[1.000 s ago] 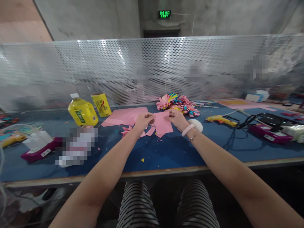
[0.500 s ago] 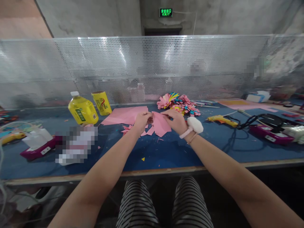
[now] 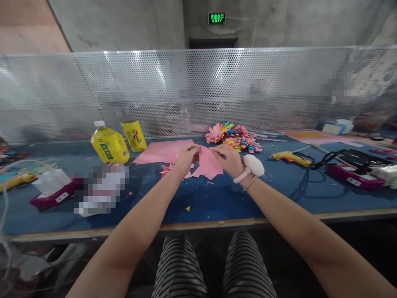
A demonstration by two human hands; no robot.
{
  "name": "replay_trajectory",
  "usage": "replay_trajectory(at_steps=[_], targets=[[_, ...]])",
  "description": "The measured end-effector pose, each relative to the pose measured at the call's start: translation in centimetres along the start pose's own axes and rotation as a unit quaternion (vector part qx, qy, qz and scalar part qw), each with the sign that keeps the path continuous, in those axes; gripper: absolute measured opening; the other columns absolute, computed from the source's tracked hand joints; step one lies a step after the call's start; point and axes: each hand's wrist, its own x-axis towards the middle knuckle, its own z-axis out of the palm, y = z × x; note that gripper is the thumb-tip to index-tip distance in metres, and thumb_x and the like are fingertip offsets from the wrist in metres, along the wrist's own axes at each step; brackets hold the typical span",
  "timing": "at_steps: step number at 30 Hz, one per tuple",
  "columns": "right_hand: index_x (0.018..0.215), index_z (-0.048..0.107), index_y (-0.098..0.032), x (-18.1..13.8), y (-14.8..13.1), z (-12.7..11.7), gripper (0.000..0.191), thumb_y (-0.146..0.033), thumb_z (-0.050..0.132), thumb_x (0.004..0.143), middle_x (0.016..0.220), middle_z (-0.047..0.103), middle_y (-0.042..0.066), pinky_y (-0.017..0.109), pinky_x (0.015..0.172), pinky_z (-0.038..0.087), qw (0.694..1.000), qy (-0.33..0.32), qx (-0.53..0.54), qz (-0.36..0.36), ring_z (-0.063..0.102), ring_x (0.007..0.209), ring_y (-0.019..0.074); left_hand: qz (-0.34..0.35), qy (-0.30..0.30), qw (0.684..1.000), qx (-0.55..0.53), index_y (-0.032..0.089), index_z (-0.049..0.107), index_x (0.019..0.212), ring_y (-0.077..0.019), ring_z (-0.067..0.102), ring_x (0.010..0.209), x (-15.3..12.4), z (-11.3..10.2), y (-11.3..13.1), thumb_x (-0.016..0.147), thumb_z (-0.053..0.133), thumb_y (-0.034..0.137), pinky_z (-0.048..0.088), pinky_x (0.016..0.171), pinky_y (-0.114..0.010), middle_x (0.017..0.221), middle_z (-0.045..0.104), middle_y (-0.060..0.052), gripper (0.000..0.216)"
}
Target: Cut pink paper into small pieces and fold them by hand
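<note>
Between my two hands is a piece of pink paper, its lower edge hanging just over the table. My left hand pinches its upper left edge with thumb and fingertips. At its upper right, my right hand grips the paper the same way; a fluffy white band is on that wrist. Pink paper scraps lie by the left hand, partly hidden by it. Behind that hand lies a larger pink sheet. Colourful paper flowers are heaped beyond my right hand.
At left stand a yellow bottle, a cut yellow container and a purple power strip. On the right are a yellow glue gun with its cable and another purple power strip. A perforated metal screen borders the table's back.
Both hands keep hold of the pink paper, with only a slight shift of the fingers and paper. The whole view has moved a little.
</note>
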Motion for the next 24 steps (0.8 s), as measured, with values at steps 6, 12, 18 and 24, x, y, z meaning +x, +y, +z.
replay_trajectory(at_steps=[6, 12, 18, 24], targets=[[0.094, 0.066, -0.024, 0.0, 0.5, 0.0, 0.025, -0.023, 0.045, 0.080, 0.090, 0.065, 0.005, 0.037, 0.080, 0.044, 0.999, 0.011, 0.001, 0.037, 0.057, 0.085, 0.0183, 0.004, 0.005, 1.000, 0.016, 0.015, 0.051, 0.063, -0.0074, 0.050, 0.051, 0.0, 0.0, -0.1, 0.059, 0.062, 0.027, 0.043, 0.054, -0.023, 0.056, 0.052, 0.001, 0.017], [0.098, 0.064, -0.023, -0.2, 0.4, 0.3, 0.029, -0.017, 0.044, 0.078, 0.099, 0.063, 0.006, 0.035, 0.085, 0.044, 0.998, -0.045, -0.036, -0.036, 0.055, 0.094, 0.0173, -0.011, 0.009, 0.999, -0.032, 0.013, 0.053, 0.062, -0.0072, 0.051, 0.054, 0.1, 0.1, -0.1, 0.057, 0.063, 0.025, 0.043, 0.058, -0.023, 0.057, 0.054, 0.000, 0.016], [0.099, 0.063, -0.026, -0.5, 1.0, 0.9, 0.030, -0.015, 0.048, 0.075, 0.112, 0.057, 0.005, 0.035, 0.091, 0.042, 0.992, -0.096, -0.065, -0.054, 0.053, 0.102, 0.0169, -0.039, 0.029, 0.996, -0.070, 0.013, 0.053, 0.060, -0.0072, 0.051, 0.055, -0.1, 0.3, 0.2, 0.056, 0.061, 0.020, 0.043, 0.060, -0.022, 0.056, 0.055, -0.001, 0.011], [0.099, 0.063, -0.026, -0.7, 1.6, 1.2, 0.031, -0.015, 0.050, 0.074, 0.112, 0.057, 0.005, 0.035, 0.089, 0.044, 0.989, -0.117, -0.058, -0.066, 0.053, 0.102, 0.0171, -0.036, 0.025, 0.997, -0.065, 0.014, 0.053, 0.061, -0.0070, 0.050, 0.054, -0.1, 0.4, 0.2, 0.056, 0.061, 0.022, 0.043, 0.058, -0.021, 0.056, 0.054, 0.001, 0.013]])
